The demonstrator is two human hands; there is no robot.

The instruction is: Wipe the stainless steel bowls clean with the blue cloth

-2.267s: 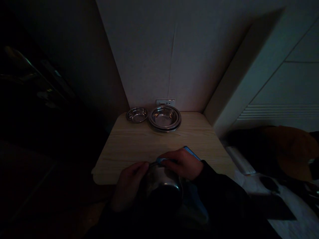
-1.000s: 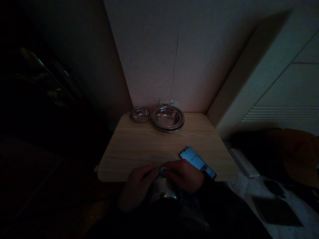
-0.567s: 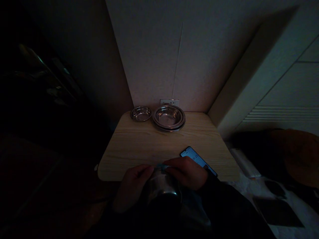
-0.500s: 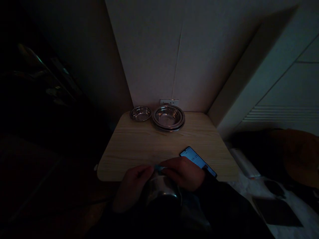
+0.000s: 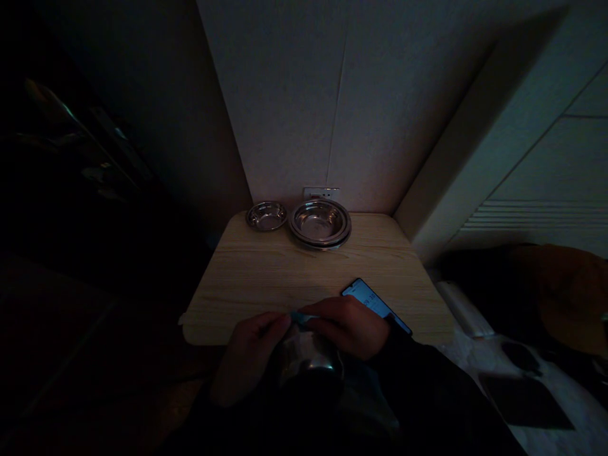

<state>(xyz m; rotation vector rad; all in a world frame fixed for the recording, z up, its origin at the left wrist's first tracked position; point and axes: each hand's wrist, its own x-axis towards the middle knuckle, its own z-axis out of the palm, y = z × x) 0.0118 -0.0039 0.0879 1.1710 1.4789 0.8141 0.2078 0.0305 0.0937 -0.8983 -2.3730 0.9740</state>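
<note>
At the table's front edge, a shiny metal bowl is tilted between my two hands, its lower part lost in the dark. My left hand is closed on the bowl's left side, thumb along the upper rim. A small piece of blue cloth lies at that rim. My right hand pinches the cloth against the metal, fingers bent. Just behind my right hand is a phone with a lit screen showing a timer-like number.
A small wooden table stands against the wall. At its back are a small metal bowl and a stack of larger metal bowls, below a wall socket. Dark objects lie on a pale surface at right. The room is dim.
Both hands stay at the bowl's rim, with only slight finger movement at the blue cloth. The number on the phone's screen has changed.
</note>
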